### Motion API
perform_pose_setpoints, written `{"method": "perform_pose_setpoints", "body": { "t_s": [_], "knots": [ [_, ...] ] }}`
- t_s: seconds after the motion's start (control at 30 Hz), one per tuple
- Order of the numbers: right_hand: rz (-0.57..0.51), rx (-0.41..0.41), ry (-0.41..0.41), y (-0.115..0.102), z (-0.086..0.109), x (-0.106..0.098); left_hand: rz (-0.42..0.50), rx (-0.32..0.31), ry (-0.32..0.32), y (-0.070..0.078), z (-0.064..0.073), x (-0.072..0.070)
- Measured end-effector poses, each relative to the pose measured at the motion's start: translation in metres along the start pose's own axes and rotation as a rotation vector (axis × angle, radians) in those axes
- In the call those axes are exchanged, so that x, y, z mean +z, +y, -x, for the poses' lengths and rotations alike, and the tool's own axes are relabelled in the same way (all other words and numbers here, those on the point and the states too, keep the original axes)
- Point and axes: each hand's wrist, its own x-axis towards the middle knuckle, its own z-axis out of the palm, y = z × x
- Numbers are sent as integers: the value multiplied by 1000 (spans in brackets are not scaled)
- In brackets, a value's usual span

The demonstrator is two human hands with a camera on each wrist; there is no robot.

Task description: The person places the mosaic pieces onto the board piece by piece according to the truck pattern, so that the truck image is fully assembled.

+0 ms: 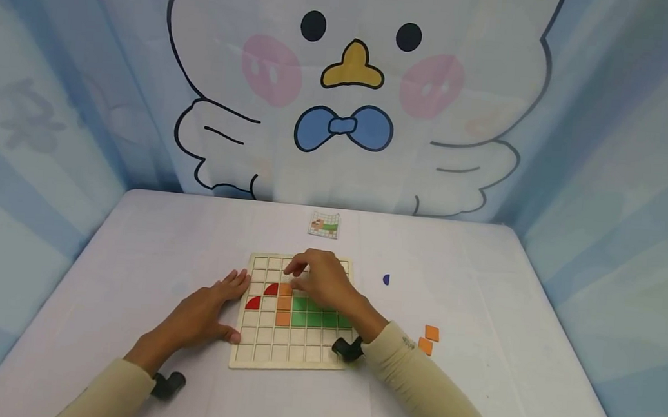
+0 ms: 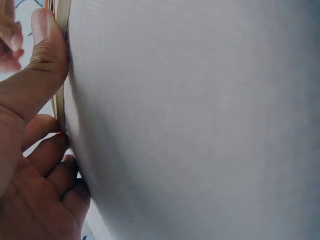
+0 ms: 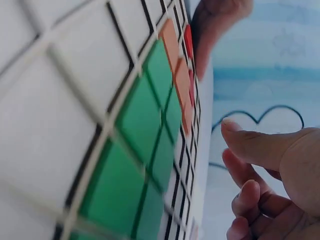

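Note:
A pale gridded board (image 1: 262,353) lies on the table. My left hand (image 1: 201,312) rests at its left edge, thumb and fingertips against the rim, as the left wrist view also shows at the board's edge (image 2: 61,100). Over the upper middle of the grid hovers my right hand (image 1: 329,282), fingers loosely bent. In the right wrist view its thumb (image 3: 255,147) stands apart from the fingers, and no piece shows between them. Set in the grid are two red quarter-round pieces (image 1: 271,289), a column of orange squares (image 1: 284,304) and several green squares (image 1: 314,319), partly hidden by the right hand.
A small picture card (image 1: 324,224) lies behind the board. To the right are a dark blue half-round piece (image 1: 386,279) and two loose orange squares (image 1: 432,333). A printed cloth curtain (image 1: 458,178) rises behind the table.

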Motion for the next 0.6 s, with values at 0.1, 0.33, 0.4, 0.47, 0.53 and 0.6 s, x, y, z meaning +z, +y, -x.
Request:
{"method": "perform_pose_setpoints", "body": {
  "t_s": [0.1,0.33,0.4,0.47,0.53,0.6],
  "knots": [
    [-11,44,46,15,8,-16,-3,1,6,1,0,0],
    [41,184,119,50,27,-49,-2,0,2,-1,1,-1],
    [64,218,133,59,32,-57,3,-2,0,-2,0,-1],
    [80,259,148,68,37,-64,6,0,0,-3,0,-1],
    [87,297,156,77,43,-71,11,0,-1,-4,-1,0],
    [96,327,159,85,48,-76,12,1,-3,-4,-2,1]
  ]
}}
